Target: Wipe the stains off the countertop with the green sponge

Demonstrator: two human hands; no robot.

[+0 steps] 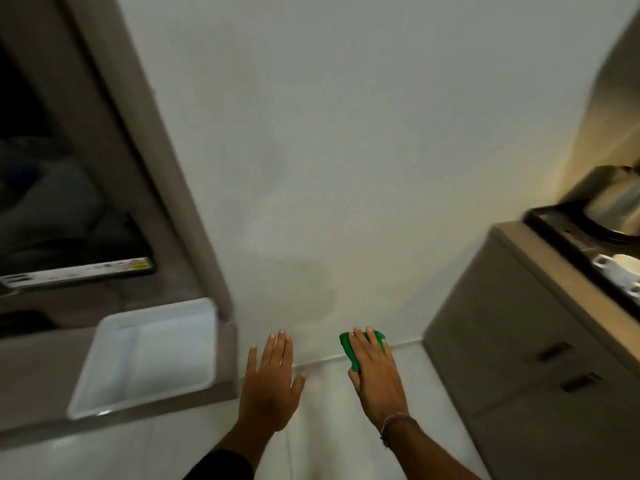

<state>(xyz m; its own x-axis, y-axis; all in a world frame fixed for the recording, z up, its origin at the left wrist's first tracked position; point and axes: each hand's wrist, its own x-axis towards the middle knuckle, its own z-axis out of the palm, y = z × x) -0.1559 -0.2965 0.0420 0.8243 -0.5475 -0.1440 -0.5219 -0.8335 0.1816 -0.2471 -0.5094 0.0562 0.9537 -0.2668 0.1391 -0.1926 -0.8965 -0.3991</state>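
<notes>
Looked like a hotel room or small apartment, not a proper kitchen. On the right stood a grey-brown cabinet (512, 327) with two drawer handles, and on top of it a black tray (568, 233) held a steel kettle (613, 202) and white cups (620, 271), a typical tea corner setup. On the left, a dark TV screen (52, 188) sat in a taupe recess above a ledge with a white plastic tray (145, 355). Plain white wall (346, 116) between them, pale floor below.
</notes>
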